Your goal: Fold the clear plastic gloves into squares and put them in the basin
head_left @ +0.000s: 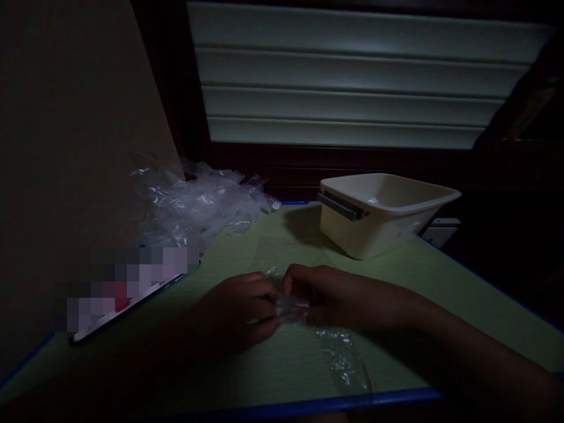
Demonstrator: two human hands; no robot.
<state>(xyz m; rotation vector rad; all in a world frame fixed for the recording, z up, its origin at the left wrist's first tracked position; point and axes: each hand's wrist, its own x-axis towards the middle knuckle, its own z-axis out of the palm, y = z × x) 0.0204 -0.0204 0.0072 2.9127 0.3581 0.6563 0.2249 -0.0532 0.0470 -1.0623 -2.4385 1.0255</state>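
The scene is dim. My left hand (240, 308) and my right hand (324, 294) meet at the middle of the green table (440, 276), fingers curled. Between them they pinch a small crumpled piece of clear plastic film (291, 305). The film trails toward the near edge as a wrinkled clear strip (346, 361) lying flat on the table. Both hands rest low on the surface, knuckles almost touching.
A heap of clear plastic bags (198, 202) lies at the back left against a beige wall. A cream plastic tub (379, 214) with a grey handle stands at the back right. A flat phone-like device (127, 302) lies at the left. The table has a blue rim.
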